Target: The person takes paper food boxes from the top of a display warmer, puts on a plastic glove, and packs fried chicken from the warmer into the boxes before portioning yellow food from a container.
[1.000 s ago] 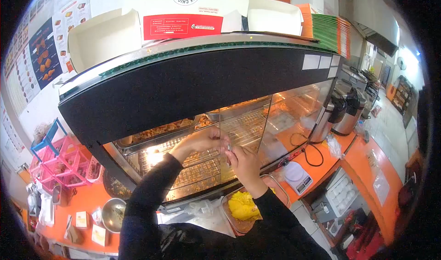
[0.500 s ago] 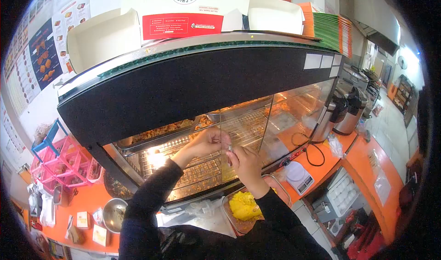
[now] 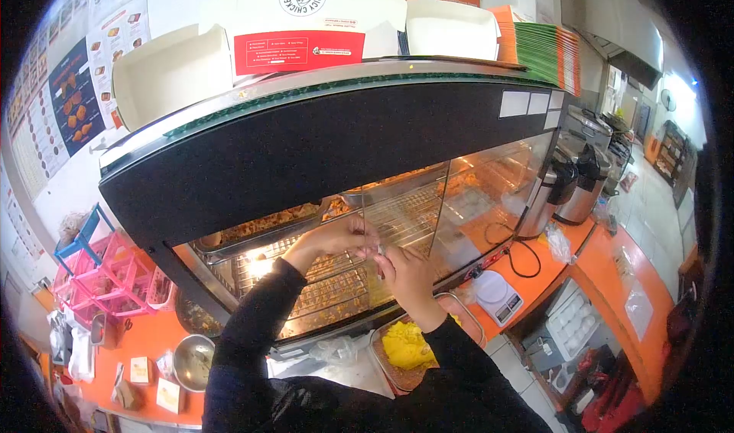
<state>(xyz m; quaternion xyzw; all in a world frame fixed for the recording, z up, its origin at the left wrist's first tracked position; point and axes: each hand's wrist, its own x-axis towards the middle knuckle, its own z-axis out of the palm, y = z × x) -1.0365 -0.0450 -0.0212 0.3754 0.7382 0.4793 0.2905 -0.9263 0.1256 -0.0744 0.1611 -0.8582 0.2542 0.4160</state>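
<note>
My left hand [image 3: 336, 239] and my right hand [image 3: 407, 277] meet in front of the open side of a heated display cabinet [image 3: 329, 142]. Both have their fingers pinched together. Between the fingertips is a small whitish or clear piece, too small to name. Behind them, wire racks [image 3: 325, 284] dotted with crumbs lie inside the lit cabinet, along with a metal tray of browned food [image 3: 264, 230]. Below my right forearm sits a tub holding a yellow mass [image 3: 409, 345]. A crumpled clear plastic bag [image 3: 334, 350] lies beside that tub.
White food boxes [image 3: 172, 77] and folded cartons [image 3: 543, 54] stand on the cabinet top. To the right are a digital scale [image 3: 497, 295], a black cable [image 3: 524, 265] and steel dispensers [image 3: 577, 184]. Pink baskets [image 3: 107, 272] and a metal bowl [image 3: 193, 363] are at left.
Both hands stay together at nearly the same spot, with small shifts of the fingers. The view has tilted slightly, so the cabinet appears a little lower.
</note>
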